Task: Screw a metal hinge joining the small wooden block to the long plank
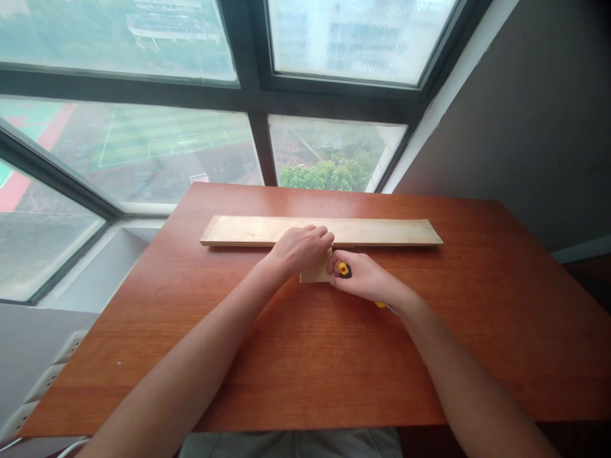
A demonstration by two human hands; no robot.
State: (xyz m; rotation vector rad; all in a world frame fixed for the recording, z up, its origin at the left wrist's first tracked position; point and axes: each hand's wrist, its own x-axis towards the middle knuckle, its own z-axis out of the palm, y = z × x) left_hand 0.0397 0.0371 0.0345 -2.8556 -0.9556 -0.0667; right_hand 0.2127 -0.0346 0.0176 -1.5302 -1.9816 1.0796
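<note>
Both hands mid-table, at near edge of long pale board.
Long board (382, 231) lies crosswise on table (296, 362), apart from far edge; small wood piece (314, 274) juts nearward from its middle. Left hand (303, 245) over the joint, fingers bent; grip partly hidden, can't tell if clenched. Right hand (365, 273) grip closed round yellow-and-black tool (344, 270), fingertips by small piece's right edge. Wide tabletop either side; near table edge well apart from hands.

Pale board (382, 231); tool (344, 269) in right hand (366, 275)
</note>
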